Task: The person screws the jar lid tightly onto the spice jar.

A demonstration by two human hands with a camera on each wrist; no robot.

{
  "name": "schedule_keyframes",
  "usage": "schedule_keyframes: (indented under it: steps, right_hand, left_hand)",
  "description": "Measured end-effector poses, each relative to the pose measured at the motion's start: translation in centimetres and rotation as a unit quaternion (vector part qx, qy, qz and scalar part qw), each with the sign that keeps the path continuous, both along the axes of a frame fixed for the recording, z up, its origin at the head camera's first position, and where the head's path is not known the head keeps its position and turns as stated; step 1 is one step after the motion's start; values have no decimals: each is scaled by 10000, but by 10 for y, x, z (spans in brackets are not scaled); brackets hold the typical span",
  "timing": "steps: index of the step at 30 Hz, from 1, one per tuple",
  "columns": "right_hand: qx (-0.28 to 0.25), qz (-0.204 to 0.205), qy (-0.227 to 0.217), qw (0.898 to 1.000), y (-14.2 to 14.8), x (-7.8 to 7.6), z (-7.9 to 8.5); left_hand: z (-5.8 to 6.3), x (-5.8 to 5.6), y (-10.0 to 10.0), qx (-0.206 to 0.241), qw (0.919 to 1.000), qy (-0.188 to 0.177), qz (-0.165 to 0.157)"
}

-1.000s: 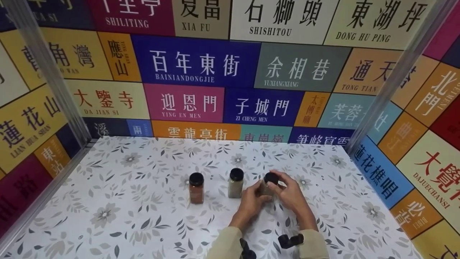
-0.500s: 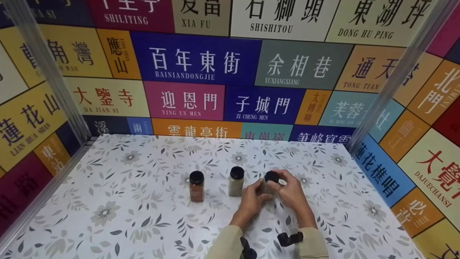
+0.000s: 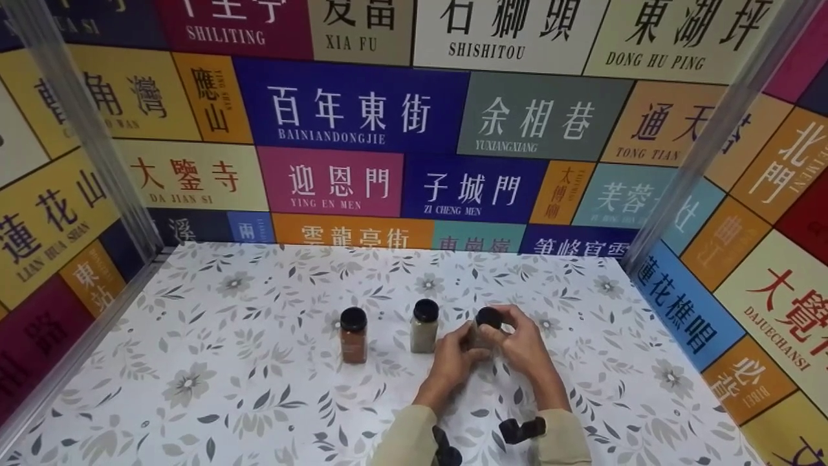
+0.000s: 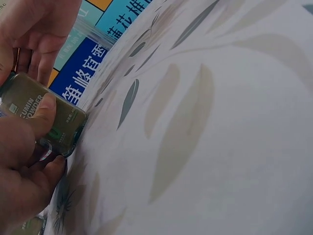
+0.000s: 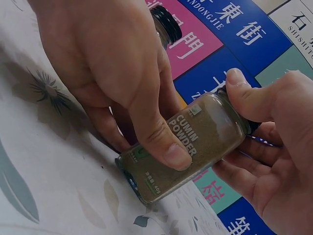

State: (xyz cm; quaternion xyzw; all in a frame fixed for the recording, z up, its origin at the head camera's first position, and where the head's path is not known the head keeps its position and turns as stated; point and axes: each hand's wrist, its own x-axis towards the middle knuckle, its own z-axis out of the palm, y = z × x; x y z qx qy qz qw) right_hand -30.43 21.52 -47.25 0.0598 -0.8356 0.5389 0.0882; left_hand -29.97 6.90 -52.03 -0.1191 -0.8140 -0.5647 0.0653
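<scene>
A glass jar labelled cumin powder [image 5: 205, 122] stands on the floral tabletop, held by both hands. My left hand [image 3: 453, 359] grips its body, the thumb pressed across the label. Around the black lid [image 3: 488, 317] the fingers and thumb of my right hand [image 3: 522, 346] are curled. In the left wrist view the brown-green powder in the jar [image 4: 58, 122] shows behind the left thumb. Just left of the hands stands a second black-lidded jar [image 3: 424, 330] of pale greenish powder. Farther left is a jar of reddish-brown powder [image 3: 354, 340]. Both are upright.
The table [image 3: 259, 388] has a white covering with grey leaves and flowers. Panels with large Chinese lettering [image 3: 349, 110] rise behind it and on both sides. A clear strip [image 3: 698, 142] runs up the right corner, with a similar one on the left.
Both hands stay on the cumin jar in nearly the same pose. The head view has shifted very slightly. The other two jars keep their places.
</scene>
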Motion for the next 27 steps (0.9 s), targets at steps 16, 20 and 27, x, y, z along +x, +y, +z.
schedule_keyframes:
  steps: [16, 20, 27]
  right_hand:
    - [19, 342, -163, 9993, 9, 3, 3]
    - [244, 366, -225, 9988, 13, 4, 6]
    - [459, 319, -291, 9980, 16, 13, 22]
  left_hand:
    - [8, 11, 10, -337, 9992, 160, 110]
    - [18, 18, 12, -648, 9979, -3, 42]
    - [39, 29, 7, -750, 9970, 199, -15]
